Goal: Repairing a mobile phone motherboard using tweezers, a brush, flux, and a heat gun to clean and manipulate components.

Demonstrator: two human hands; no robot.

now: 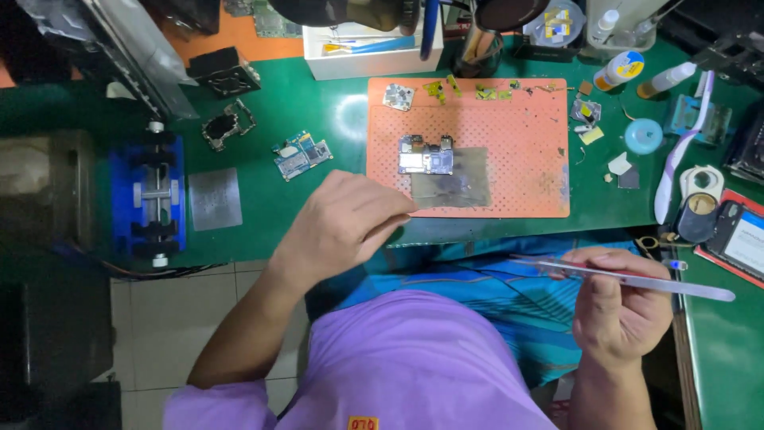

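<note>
My left hand [344, 224] hovers at the front edge of the green bench, fingers pinched together near the lower left corner of the orange mat [509, 171]; whether it holds something tiny cannot be told. My right hand [617, 306] is off the bench over my lap, gripping long metal tweezers [637, 279] that point left. On the mat lies a small circuit board [426, 155] partly resting on a grey metal stencil sheet [454, 181].
A blue board holder [149, 195], a square metal stencil [215, 199] and another circuit board [301, 154] lie at left. Bottles [619, 70], a white toothbrush [680, 151], a tape roll [643, 135] and a phone [744, 239] crowd the right side. A white tray [362, 52] stands behind.
</note>
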